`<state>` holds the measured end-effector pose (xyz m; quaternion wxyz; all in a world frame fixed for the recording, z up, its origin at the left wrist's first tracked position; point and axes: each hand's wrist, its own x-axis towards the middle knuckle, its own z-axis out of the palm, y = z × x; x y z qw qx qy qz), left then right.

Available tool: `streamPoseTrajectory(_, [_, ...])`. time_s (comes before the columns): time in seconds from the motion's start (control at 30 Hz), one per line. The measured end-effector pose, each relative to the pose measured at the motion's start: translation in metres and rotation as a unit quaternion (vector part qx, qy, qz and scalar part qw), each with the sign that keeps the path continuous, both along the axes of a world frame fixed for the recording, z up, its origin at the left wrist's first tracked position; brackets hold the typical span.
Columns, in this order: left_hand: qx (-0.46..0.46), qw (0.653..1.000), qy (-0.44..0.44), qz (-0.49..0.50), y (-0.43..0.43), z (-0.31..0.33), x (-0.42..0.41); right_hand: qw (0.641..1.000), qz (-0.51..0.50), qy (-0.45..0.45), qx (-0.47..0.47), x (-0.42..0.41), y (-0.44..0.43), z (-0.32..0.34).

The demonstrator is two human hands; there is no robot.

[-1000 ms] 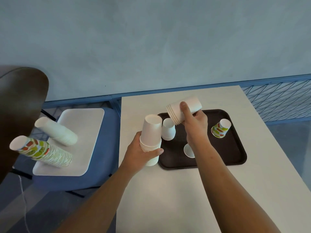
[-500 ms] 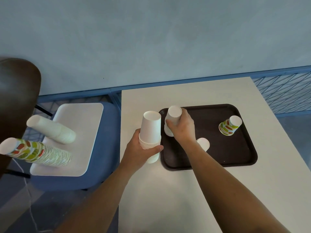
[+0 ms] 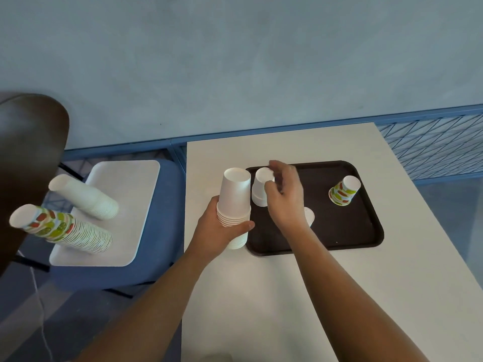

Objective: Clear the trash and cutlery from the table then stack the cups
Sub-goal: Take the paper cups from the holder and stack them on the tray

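My left hand (image 3: 219,231) grips a tall stack of upside-down white cups (image 3: 234,194), which stands on the white table (image 3: 261,296) just left of the dark tray (image 3: 339,231). On the tray's left end stands a shorter stack of white cups (image 3: 260,189), also upside down. My right hand (image 3: 286,199) hovers beside it with loosely curled fingers, the thumb close to the cup's top, holding nothing. A white cup (image 3: 309,215) shows partly behind my right wrist. A green and red patterned cup (image 3: 343,192) sits upside down, tilted, at the tray's right end.
Left of the table, a blue chair carries a white tray (image 3: 125,184) with a long stack of white cups (image 3: 86,197) and a long patterned stack (image 3: 62,228), both lying down. A brown chair back (image 3: 26,152) is at far left. Blue mesh railing (image 3: 431,147) runs behind.
My right hand brought a stack of white cups down over the single white cup on the tray, then let go and lifted slightly. My left hand kept its grip on the tall stack.
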<state>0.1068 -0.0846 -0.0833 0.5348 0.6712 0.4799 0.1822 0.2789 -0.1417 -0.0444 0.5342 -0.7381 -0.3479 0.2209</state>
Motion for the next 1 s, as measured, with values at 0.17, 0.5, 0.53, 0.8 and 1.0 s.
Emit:
streamPoseTrajectory(0.17, [0.012,1.000,0.010,-0.004,-0.018,0.014,0.004,0.984,0.175,0.005,-0.037,-0.022,-0.028,0.032])
streamPoseTrajectory(0.5, [0.037,0.999,0.012,-0.007,-0.049,0.037,-0.005,0.981,0.156,-0.072,-0.089,-0.033,-0.047,0.050])
streamPoseTrajectory(0.53, [0.037,0.999,0.013,-0.005,-0.051,0.038,-0.007,0.980,0.159,-0.073,-0.096,-0.033,-0.048,0.051])
streamPoseTrajectory(0.8, [0.036,0.999,0.000,0.001,-0.058,0.047,-0.018,0.978,0.187,-0.054,-0.078,-0.030,-0.052,0.064])
streamPoseTrajectory(1.0, [0.032,0.999,-0.003,-0.007,-0.060,0.053,-0.022,0.977,0.201,-0.029,-0.064,-0.029,-0.054,0.066])
